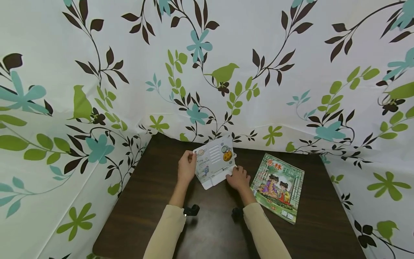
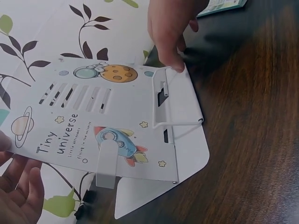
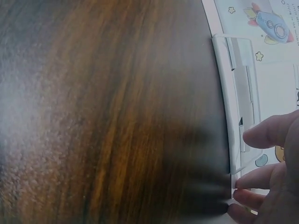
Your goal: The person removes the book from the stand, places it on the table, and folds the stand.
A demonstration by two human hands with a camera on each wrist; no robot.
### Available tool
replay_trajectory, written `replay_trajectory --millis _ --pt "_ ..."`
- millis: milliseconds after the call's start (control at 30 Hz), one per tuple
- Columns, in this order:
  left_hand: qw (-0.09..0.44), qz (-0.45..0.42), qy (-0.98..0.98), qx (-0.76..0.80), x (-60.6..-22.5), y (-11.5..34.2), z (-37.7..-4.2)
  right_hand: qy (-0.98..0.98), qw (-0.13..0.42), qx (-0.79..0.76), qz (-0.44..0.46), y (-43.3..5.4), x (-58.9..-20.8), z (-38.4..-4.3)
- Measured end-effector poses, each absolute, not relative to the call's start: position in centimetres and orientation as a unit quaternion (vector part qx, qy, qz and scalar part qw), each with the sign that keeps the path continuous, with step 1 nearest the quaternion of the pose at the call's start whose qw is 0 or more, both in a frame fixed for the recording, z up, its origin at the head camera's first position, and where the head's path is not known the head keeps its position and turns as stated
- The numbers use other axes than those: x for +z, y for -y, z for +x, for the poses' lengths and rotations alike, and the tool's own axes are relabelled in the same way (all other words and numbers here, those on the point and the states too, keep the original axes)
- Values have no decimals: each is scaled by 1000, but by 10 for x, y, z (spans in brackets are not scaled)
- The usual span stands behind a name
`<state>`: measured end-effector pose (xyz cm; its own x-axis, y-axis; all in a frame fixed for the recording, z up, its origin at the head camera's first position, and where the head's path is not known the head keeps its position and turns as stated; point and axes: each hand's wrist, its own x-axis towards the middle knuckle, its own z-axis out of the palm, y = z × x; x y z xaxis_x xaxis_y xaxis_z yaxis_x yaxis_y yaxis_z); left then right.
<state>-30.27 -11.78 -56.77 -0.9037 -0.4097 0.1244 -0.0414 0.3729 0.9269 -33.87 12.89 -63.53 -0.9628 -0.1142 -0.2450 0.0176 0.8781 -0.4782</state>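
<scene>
A white book stand (image 1: 215, 158), printed with "Tiny universe", a rocket and a planet, stands tilted on the dark table with its back panel raised. At the panel's left edge my left hand (image 1: 187, 167) pinches it between thumb and fingers. My right hand (image 1: 238, 178) holds the right corner of its base, thumb and curled fingers at the edge. In the left wrist view, a wire page holder (image 2: 161, 123) lies along the base ledge, and a white clip (image 2: 107, 163) juts from the panel. The right palm hides part of the stand in the right wrist view.
A green illustrated magazine (image 1: 279, 187) lies on the table (image 1: 136, 201) to the right of my right hand. Behind the table hangs a white cloth (image 1: 258, 118) with leaves, birds and flowers. Each wrist wears a dark camera mount (image 1: 191, 210).
</scene>
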Motion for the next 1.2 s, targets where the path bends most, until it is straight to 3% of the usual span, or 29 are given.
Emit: replay_trajectory --millis 1200 --pt "144 85 754 -636 -572 105 -262 -958 137 -248 -38 -128 -622 -358"
